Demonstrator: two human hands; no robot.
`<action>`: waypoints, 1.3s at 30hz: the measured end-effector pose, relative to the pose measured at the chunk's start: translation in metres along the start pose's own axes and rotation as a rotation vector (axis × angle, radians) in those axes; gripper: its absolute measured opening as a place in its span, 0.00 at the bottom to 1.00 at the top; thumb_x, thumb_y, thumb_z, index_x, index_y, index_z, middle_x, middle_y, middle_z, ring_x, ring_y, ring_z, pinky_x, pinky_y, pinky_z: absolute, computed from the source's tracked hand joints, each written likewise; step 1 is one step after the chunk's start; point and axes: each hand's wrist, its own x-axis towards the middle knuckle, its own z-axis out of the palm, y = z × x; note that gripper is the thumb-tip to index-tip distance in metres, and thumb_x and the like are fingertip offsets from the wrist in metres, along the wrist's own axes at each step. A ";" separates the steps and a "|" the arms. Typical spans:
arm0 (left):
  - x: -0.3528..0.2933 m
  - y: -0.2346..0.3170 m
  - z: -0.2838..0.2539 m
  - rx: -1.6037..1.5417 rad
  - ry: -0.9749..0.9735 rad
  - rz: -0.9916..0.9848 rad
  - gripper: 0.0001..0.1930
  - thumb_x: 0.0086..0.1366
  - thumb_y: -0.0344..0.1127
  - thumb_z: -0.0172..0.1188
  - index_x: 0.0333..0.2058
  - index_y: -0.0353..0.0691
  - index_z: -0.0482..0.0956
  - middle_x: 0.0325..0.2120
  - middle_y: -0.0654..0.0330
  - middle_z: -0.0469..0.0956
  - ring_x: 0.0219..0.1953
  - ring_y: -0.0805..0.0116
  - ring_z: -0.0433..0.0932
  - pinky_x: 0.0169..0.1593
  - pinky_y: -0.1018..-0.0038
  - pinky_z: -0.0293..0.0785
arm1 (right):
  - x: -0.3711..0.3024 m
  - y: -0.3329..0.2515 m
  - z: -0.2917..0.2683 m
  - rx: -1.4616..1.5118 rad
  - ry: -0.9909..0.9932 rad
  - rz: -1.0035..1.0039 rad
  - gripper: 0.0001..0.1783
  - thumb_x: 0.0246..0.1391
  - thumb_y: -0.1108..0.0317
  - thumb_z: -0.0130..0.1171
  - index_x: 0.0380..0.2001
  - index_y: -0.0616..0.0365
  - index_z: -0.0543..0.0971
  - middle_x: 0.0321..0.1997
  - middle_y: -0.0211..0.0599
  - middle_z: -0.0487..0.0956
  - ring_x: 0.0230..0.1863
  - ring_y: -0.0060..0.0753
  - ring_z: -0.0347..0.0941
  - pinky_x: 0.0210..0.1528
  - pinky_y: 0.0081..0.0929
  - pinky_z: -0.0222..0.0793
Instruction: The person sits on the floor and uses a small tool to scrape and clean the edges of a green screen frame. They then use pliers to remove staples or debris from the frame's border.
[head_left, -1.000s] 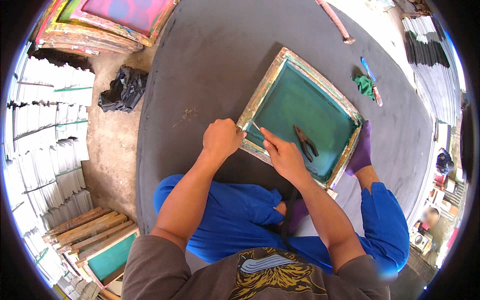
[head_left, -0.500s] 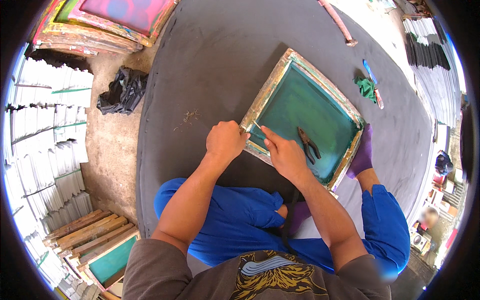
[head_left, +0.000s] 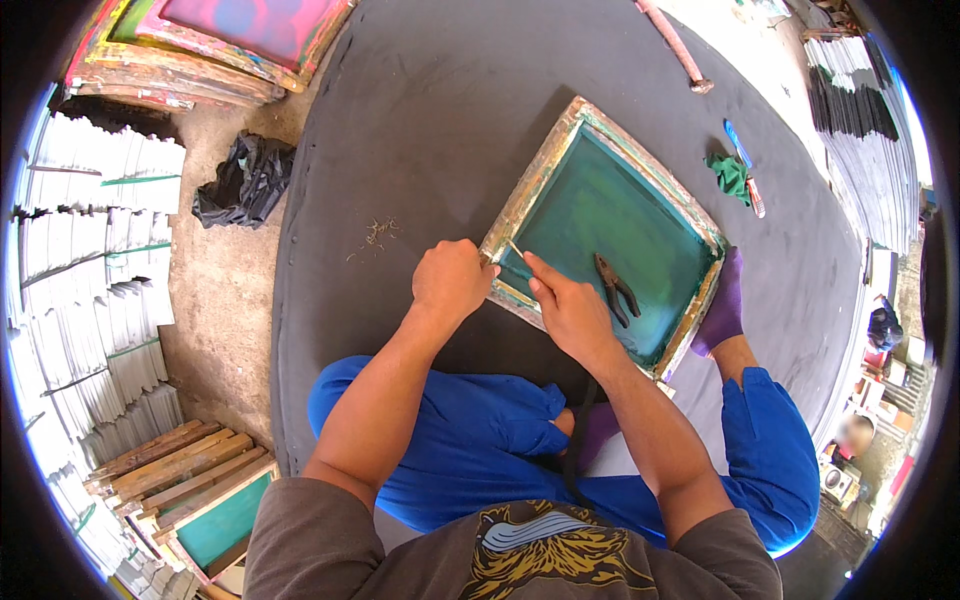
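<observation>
Probably, the paint-stained wooden frame with green mesh (head_left: 590, 200) at two o'clock is stiff but light, best held by its rails (head_left: 537, 175); the right hand (head_left: 572, 312) grips a thin pale rod (head_left: 514, 246), while what the left hand (head_left: 450, 284) holds, at the nine-o'clock corner, I cannot tell.

Screen (head_left: 603, 218) lies on counter (head_left: 430, 130), right of picture centre; pliers (head_left: 607, 279) within it, lower half. Hammer (head_left: 675, 43) upper right, cloth (head_left: 729, 177) below hammer. Bag (head_left: 248, 185) on floor (head_left: 220, 330), left of counter.

Black bag (head_left: 243, 182) (crumpled) near white stacks (head_left: 92, 240).
</observation>
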 end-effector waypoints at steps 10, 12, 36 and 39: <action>0.001 0.001 -0.001 0.003 -0.020 -0.015 0.20 0.60 0.50 0.73 0.32 0.33 0.89 0.30 0.39 0.85 0.37 0.39 0.87 0.43 0.52 0.83 | 0.001 -0.001 0.001 0.002 0.002 -0.004 0.23 0.72 0.53 0.51 0.67 0.33 0.75 0.41 0.56 0.85 0.41 0.70 0.81 0.45 0.63 0.77; 0.001 0.000 0.000 0.000 -0.015 -0.014 0.20 0.60 0.50 0.73 0.32 0.33 0.89 0.30 0.39 0.85 0.37 0.39 0.87 0.43 0.52 0.83 | 0.001 0.000 0.001 0.004 0.018 -0.028 0.23 0.72 0.53 0.51 0.67 0.33 0.75 0.40 0.56 0.86 0.40 0.70 0.81 0.45 0.63 0.77; 0.000 0.006 0.009 0.117 0.003 0.003 0.18 0.63 0.47 0.70 0.35 0.34 0.89 0.31 0.41 0.86 0.37 0.41 0.87 0.43 0.52 0.84 | 0.002 -0.056 -0.012 -0.349 -0.195 0.133 0.26 0.70 0.62 0.49 0.69 0.53 0.72 0.41 0.63 0.85 0.43 0.65 0.84 0.49 0.58 0.79; 0.001 0.006 0.007 0.131 -0.006 0.010 0.17 0.64 0.46 0.70 0.36 0.35 0.89 0.32 0.43 0.86 0.39 0.42 0.88 0.44 0.54 0.85 | 0.006 -0.026 0.001 -0.057 -0.046 0.050 0.23 0.71 0.61 0.52 0.66 0.51 0.76 0.40 0.60 0.85 0.43 0.68 0.82 0.48 0.57 0.78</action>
